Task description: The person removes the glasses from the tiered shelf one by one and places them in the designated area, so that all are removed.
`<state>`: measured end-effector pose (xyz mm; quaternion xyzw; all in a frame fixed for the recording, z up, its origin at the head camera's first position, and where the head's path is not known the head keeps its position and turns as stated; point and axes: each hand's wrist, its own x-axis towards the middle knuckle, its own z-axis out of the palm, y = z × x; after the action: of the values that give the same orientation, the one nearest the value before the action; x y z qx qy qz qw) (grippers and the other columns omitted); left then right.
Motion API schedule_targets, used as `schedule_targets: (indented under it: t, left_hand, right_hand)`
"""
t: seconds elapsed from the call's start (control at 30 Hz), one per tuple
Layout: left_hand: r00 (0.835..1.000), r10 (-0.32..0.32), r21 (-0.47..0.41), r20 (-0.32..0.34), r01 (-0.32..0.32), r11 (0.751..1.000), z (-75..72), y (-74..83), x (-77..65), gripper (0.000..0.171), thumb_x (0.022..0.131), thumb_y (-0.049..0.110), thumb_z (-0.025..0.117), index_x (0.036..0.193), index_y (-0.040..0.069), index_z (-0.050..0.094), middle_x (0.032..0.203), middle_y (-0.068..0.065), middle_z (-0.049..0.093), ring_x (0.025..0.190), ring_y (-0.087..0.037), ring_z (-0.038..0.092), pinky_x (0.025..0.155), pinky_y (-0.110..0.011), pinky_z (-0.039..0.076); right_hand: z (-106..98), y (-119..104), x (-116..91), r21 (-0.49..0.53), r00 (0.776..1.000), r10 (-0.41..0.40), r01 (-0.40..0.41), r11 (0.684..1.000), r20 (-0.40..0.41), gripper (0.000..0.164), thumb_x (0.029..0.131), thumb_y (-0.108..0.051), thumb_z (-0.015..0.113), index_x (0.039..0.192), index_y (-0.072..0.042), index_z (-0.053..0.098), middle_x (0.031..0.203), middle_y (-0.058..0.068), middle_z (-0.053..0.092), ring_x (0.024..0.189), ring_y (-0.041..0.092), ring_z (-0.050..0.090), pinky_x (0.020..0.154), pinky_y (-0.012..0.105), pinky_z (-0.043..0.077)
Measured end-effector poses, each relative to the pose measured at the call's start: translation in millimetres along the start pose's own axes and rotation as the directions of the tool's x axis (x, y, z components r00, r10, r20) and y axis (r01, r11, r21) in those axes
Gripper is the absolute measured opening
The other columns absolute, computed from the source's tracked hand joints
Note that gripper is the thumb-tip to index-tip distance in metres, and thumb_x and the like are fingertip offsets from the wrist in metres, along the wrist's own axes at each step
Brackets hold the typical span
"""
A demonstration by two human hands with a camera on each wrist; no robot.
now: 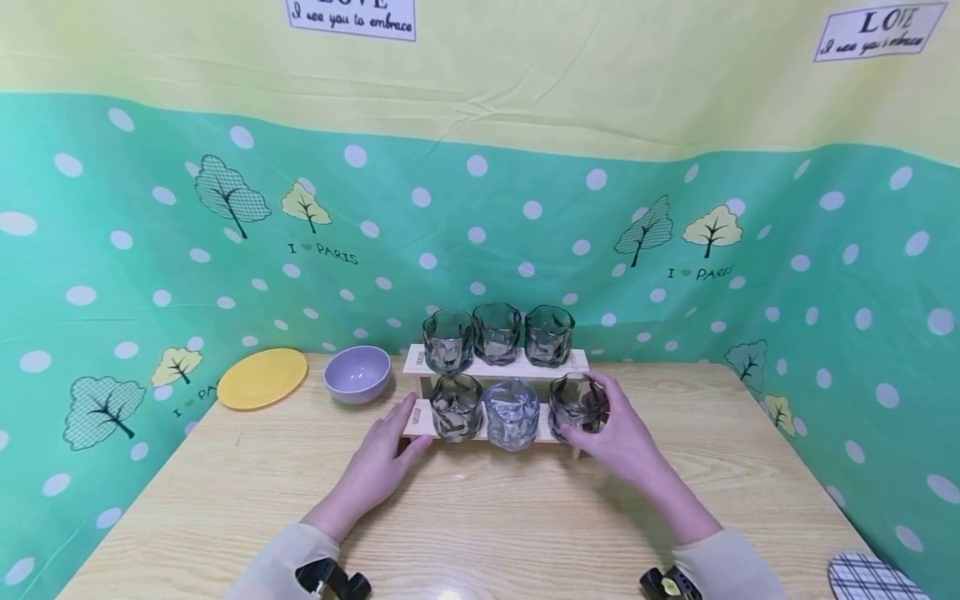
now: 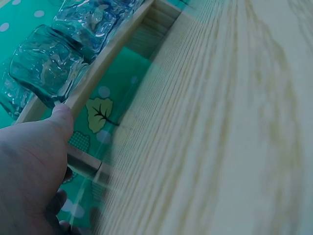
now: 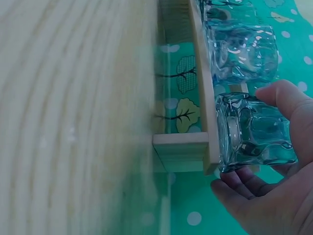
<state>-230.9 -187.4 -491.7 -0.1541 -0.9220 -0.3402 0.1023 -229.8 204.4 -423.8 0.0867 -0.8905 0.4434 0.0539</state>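
A two-tier wooden rack (image 1: 422,418) holds drinking glasses on both steps. My right hand (image 1: 626,437) grips the dark glass (image 1: 576,407) at the right end of the lower step, thumb and fingers on either side of it. In the right wrist view that glass (image 3: 254,132) stands at the rack's end. My left hand (image 1: 377,467) holds the left end of the lower step; its thumb (image 2: 62,117) lies against the front edge in the left wrist view. Between the hands stand another dark glass (image 1: 457,408) and a clear glass (image 1: 512,414).
Three dark glasses, among them the middle one (image 1: 497,333), stand on the upper step. A purple bowl (image 1: 358,375) and a yellow plate (image 1: 262,379) lie to the left on the wooden table (image 1: 480,533). A checked cloth item (image 1: 873,577) is at the front right. Patterned curtain surrounds the table.
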Motion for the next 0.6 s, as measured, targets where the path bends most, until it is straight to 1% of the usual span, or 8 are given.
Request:
schedule_targets:
  t: [0.1,0.27,0.37,0.6]
  left_hand:
    - [1.000,0.000,0.004,0.001,0.000,1.000,0.1,0.0,-0.1,0.080,0.112,0.038,0.067,0.173,0.001,0.031,0.174,-0.026,0.035,0.159,-0.048,0.035,0.131,-0.066,0.023]
    - [1.000,-0.004,0.005,0.003,0.004,1.000,0.0,1.0,-0.1,0.080,0.112,0.038,0.067,0.173,0.002,0.030,0.173,-0.027,0.036,0.159,-0.047,0.035,0.132,-0.066,0.022]
    - [1.000,-0.005,0.002,-0.001,0.005,1.000,-0.2,1.6,-0.2,0.080,0.112,0.037,0.068,0.173,0.001,0.031,0.173,-0.027,0.037,0.159,-0.048,0.036,0.132,-0.067,0.023]
    - [1.000,-0.004,0.000,-0.001,0.004,1.000,0.1,0.9,-0.1,0.080,0.112,0.038,0.068,0.173,0.001,0.031,0.173,-0.026,0.036,0.159,-0.048,0.036,0.131,-0.067,0.023]
  right_hand:
    - [-6,-2,1,0.002,1.000,0.000,0.000,1.000,-0.003,0.102,0.089,-0.028,0.094,0.168,-0.009,0.033,0.159,0.031,0.050,0.141,0.053,0.055,0.117,0.071,0.045]
    - [-19,-4,2,0.024,1.000,-0.008,0.009,1.000,-0.014,0.099,0.091,-0.026,0.093,0.167,-0.009,0.032,0.155,0.031,0.052,0.139,0.052,0.057,0.117,0.068,0.048]
    - [-27,-5,2,0.024,1.000,-0.006,0.006,1.000,-0.025,0.100,0.092,-0.027,0.092,0.168,-0.009,0.030,0.156,0.032,0.050,0.140,0.054,0.055,0.117,0.069,0.046]
    - [-39,-3,3,0.021,0.997,0.061,-0.060,0.998,-0.039,0.105,0.093,-0.028,0.091,0.172,-0.012,0.024,0.161,0.035,0.044,0.143,0.058,0.050,0.116,0.075,0.044]
